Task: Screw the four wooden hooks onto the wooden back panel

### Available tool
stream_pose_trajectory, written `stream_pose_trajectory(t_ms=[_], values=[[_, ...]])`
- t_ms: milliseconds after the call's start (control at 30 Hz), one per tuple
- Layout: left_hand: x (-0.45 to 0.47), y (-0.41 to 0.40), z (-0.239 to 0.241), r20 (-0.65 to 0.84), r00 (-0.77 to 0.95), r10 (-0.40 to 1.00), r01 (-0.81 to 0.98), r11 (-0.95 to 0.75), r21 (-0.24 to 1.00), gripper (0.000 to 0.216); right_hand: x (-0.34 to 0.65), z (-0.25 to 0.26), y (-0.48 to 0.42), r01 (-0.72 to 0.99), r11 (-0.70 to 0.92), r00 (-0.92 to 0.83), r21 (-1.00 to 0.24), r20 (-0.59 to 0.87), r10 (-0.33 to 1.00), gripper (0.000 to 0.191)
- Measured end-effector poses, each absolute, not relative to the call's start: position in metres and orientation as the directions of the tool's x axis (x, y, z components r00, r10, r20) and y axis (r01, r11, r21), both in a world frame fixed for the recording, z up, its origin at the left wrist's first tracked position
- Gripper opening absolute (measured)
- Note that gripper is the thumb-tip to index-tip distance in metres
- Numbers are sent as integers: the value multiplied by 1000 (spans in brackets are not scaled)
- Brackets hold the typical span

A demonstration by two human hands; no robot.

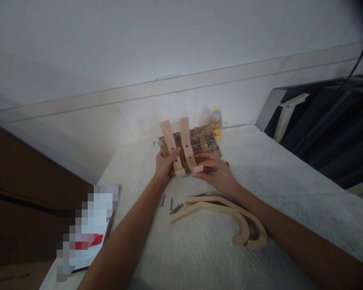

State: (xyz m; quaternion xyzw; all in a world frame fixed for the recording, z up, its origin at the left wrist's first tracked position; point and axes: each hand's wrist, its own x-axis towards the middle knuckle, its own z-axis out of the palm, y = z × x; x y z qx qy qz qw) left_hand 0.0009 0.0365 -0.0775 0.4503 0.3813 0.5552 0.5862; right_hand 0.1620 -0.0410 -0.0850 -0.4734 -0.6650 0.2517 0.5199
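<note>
My left hand (165,164) is closed around a pale wooden hook (168,135), its thumb pressed on the front near two dark screw holes. Beside it stands a second wooden hook (185,133), also with two holes, whose short curled lower end is between the fingers of my right hand (218,171). Both hooks are tilted upright and slightly apart. Behind them lies a brown cardboard box (207,139) with black print. Two more curved wooden hooks (242,225) lie together on the white cloth, near several loose screws (177,208).
The cloth-covered table (290,173) meets a white wall. A bottle with a yellow cap and label (216,123) stands at the back. A pixelated flat item (93,225) lies at the left edge. Dark equipment (329,117) with a pale bracket is at the right.
</note>
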Motion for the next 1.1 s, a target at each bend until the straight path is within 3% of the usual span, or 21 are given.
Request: stream_pose_trajectory(t_ms=[267,667,1100], values=[[1,40,-80,30,76,997,-285,-7,958,52,160,-84,-44,343,463,-53,-817,475,878,15],[-2,34,-75,114,214,970,-296,-47,954,50,159,-82,-47,366,433,-73,-824,438,896,15],[0,33,-73,83,204,975,-283,-22,959,52,159,-84,-45,355,460,-115,-814,450,886,23]])
